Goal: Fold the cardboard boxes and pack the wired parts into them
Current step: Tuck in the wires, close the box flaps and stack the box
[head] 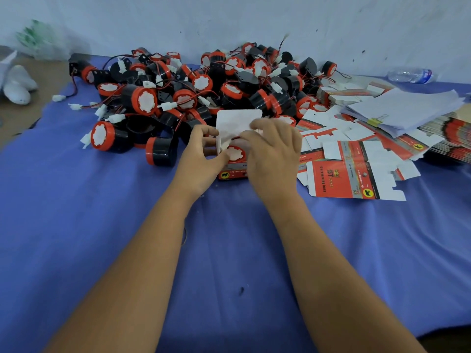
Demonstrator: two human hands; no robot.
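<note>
Head view: a person's two bare forearms reach forward over a counter (76,200) draped in blue-purple cloth. Between the hands stands a small red-and-white printed cardboard box (233,171), its white top flap (238,121) upright and open. Inside sits a round black wired part with a red rim and white face (235,152). The left hand (201,154) has its grip pinched on the box's left side flap, thumb against the edge. The right hand (271,151) curls over the box's right side, fingers clamped on the flap there.

The box looks light, thin and easily creased, so it is probably best held by its walls near the folds. The part seems like hard, smooth plastic, light but solid, with thin red and black wires that may snag.

Behind lies a large heap of the same black-and-red parts (198,90) with white plug connectors. To the right spread flat unfolded box blanks (344,182), a clipped stack of white paper sheets (407,108) and a clear plastic bottle (410,75).
</note>
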